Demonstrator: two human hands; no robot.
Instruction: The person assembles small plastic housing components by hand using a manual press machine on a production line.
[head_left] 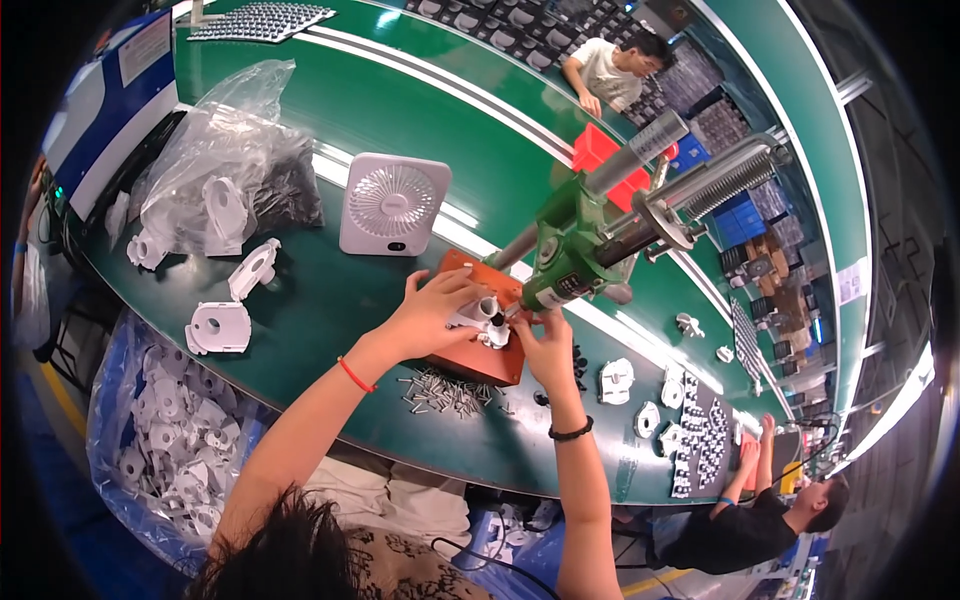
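Observation:
On the orange base (pixel 478 362) of a green hand press (pixel 568 262) sits a white plastic part (pixel 487 312) with a round collar and a small black piece in it. My left hand (pixel 437 308) curls around the part's left side, thumb and fingers pressing on it. From the right, my right hand (pixel 545 342) pinches close to the black piece, under the press head. Whatever lies between its fingertips is too small to make out. Loose metal pins or screws (pixel 440 392) are heaped just in front of the base.
A white fan (pixel 394 205) stands behind my left hand. Clear bags and white parts (pixel 220 327) lie at the left, above a blue-lined bin (pixel 170 440) of parts. More white parts (pixel 617 381) and small black pieces sit right. Co-workers (pixel 765 530) work at the right and across.

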